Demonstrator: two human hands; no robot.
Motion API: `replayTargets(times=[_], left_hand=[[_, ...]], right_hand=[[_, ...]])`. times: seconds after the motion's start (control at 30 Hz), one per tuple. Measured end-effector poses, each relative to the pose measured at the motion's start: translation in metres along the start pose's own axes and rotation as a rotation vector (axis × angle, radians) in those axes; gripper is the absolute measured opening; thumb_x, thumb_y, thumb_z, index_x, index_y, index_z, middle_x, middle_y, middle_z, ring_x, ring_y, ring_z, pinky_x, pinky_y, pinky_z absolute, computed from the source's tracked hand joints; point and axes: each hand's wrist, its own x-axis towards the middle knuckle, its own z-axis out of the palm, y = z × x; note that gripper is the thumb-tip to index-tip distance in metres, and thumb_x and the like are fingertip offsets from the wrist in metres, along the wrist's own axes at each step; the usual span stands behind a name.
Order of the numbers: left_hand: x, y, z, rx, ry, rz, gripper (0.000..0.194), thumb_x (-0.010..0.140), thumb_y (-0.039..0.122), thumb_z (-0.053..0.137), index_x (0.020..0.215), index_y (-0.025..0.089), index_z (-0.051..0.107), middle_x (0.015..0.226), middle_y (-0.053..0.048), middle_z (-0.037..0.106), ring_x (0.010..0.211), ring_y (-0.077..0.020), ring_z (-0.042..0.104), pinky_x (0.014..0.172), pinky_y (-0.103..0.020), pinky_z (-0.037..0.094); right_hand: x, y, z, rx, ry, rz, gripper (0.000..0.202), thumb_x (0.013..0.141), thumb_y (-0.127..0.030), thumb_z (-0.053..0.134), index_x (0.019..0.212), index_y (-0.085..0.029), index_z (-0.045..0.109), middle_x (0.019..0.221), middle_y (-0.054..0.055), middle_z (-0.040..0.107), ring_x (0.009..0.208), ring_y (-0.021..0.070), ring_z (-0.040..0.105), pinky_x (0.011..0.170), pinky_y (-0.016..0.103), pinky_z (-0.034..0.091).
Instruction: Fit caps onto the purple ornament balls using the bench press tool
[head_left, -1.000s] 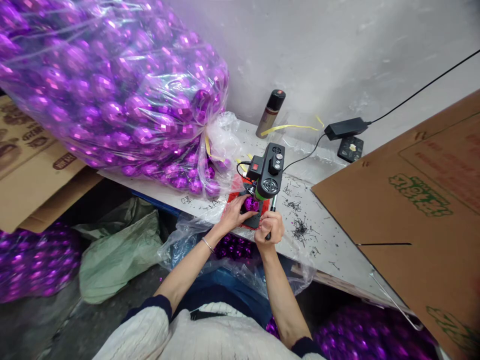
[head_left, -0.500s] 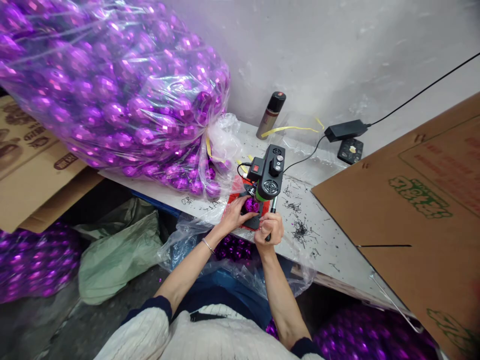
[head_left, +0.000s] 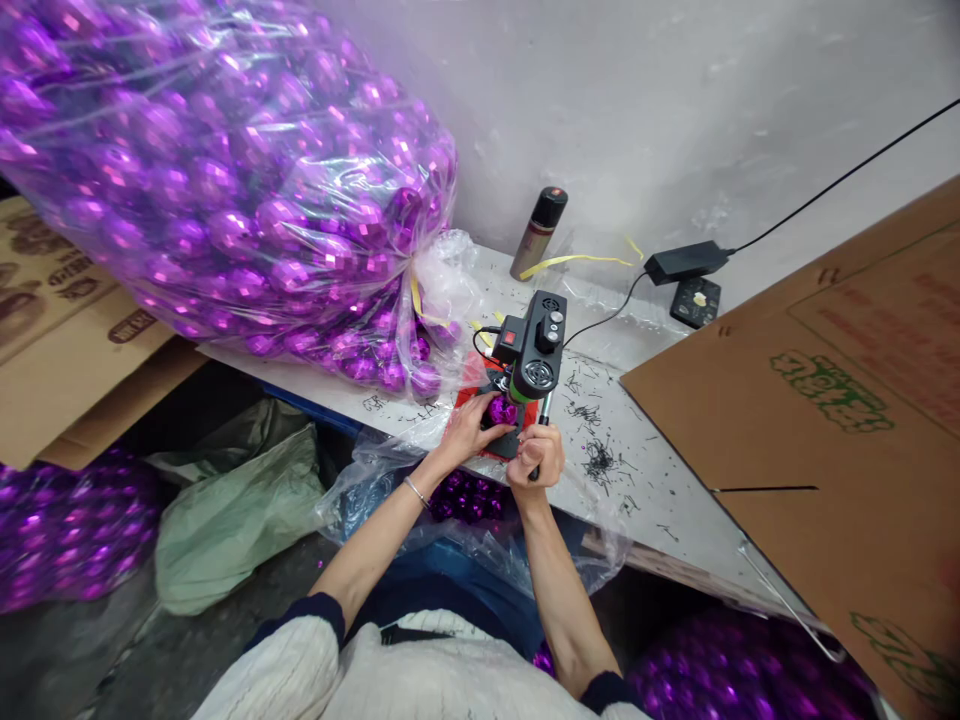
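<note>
A shiny purple ball (head_left: 502,409) sits under the head of a small black bench drill press (head_left: 541,345), gripped by the fingers and thumb of my left hand (head_left: 471,428). My right hand (head_left: 537,460) is closed around the black-gripped lever (head_left: 544,408) at the machine's right side. The drill press stands on a red mat (head_left: 466,385). Whatever tool tip meets the ball is hidden beneath the black head.
A huge clear bag of purple balls (head_left: 247,200) lies at the left. Behind the machine stand a spray can (head_left: 538,232) and a power adapter (head_left: 686,262). Black shavings (head_left: 600,458) litter the white table (head_left: 660,500). A cardboard box (head_left: 795,400) blocks the right; more balls (head_left: 469,497) lie below the edge.
Almost nothing differs; the view has shifted slightly. Both hands stay on the ball and the lever.
</note>
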Motion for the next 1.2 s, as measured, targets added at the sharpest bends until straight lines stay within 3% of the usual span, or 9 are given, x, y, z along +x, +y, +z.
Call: replayTargets(times=[0.27,0.53,1.2], left_hand=[[0.0,0.0,0.0,0.007,-0.003,0.014,0.059,0.085,0.042,0.073,0.134,0.017,0.053,0.128,-0.014,0.066,0.12,-0.028,0.063,0.102,-0.044,0.051],[0.001,0.001,-0.001,-0.004,0.0,0.006,0.056,0.086,0.041,0.072,0.133,0.018,0.053,0.127,-0.014,0.066,0.118,-0.0278,0.064,0.102,-0.045,0.051],[0.0,0.003,-0.003,0.018,-0.012,-0.011,0.054,0.087,0.04,0.071,0.133,0.017,0.052,0.128,-0.014,0.065,0.121,-0.0275,0.063,0.103,-0.043,0.051]], right_hand=[[0.026,-0.021,-0.005,-0.017,0.036,0.142,0.028,0.096,-0.013,0.038,0.07,-0.023,0.046,0.066,-0.002,0.05,0.061,0.013,0.05,0.061,0.029,0.038],[0.002,-0.001,-0.002,-0.015,-0.019,-0.013,0.025,0.096,-0.016,0.037,0.072,-0.022,0.043,0.069,-0.001,0.052,0.062,0.0124,0.049,0.06,0.028,0.039],[-0.01,0.007,0.005,-0.02,0.042,-0.013,0.027,0.099,-0.021,0.034,0.074,-0.023,0.042,0.067,-0.001,0.049,0.062,0.0128,0.049,0.068,0.032,0.043]])
